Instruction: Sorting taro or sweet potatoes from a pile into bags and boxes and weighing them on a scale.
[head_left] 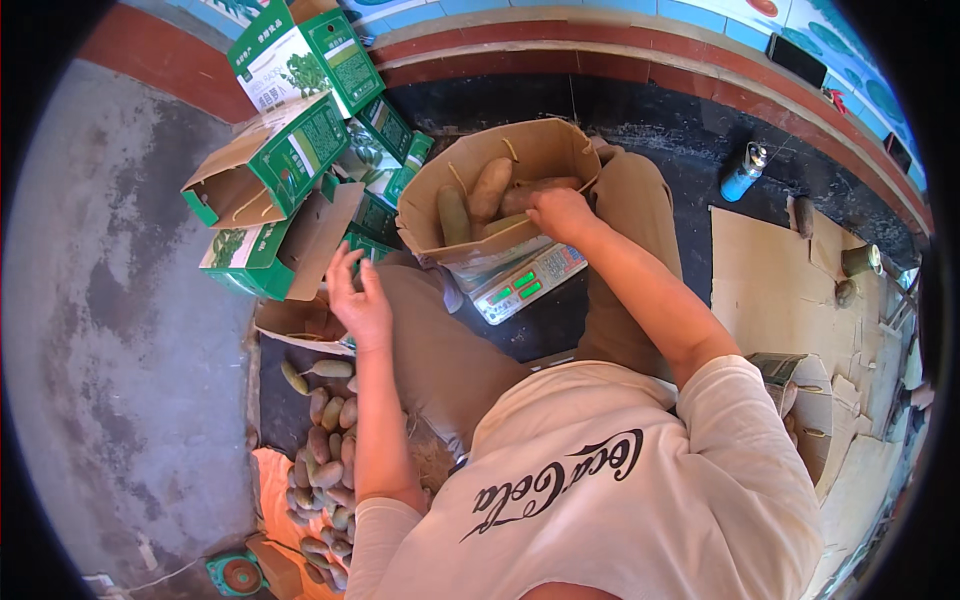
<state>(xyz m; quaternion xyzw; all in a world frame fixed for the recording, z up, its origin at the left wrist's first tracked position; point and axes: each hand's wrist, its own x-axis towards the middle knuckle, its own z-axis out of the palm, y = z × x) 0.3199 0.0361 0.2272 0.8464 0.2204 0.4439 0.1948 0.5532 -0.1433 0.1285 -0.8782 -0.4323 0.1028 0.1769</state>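
At the near rim of the open brown carton (550, 150), right hand (560, 213) with fingers bent down inside, fingertips hidden; cannot tell whether gripping a vegetable or merely touching. Inside the carton, several long vegetables (490, 190), one green at the left wall, others brownish, lower parts covered by the near wall. Beneath, between the legs, digital scale (535, 287) with green-lit display, far side covered by the carton. Left hand (362, 308) open and empty, fingers apart, near a low open box (272, 325), perhaps with something reddish-brown inside, too shadowed to make out. Farther down, heap of vegetables (325, 470) beside and on an orange sheet (272, 472), partly hidden by forearm and sleeve. At upper left, jumbled green-and-white cartons (300, 150), overlapping one another. At right, another open box (815, 410), partly behind the shirt, contents barely visible.
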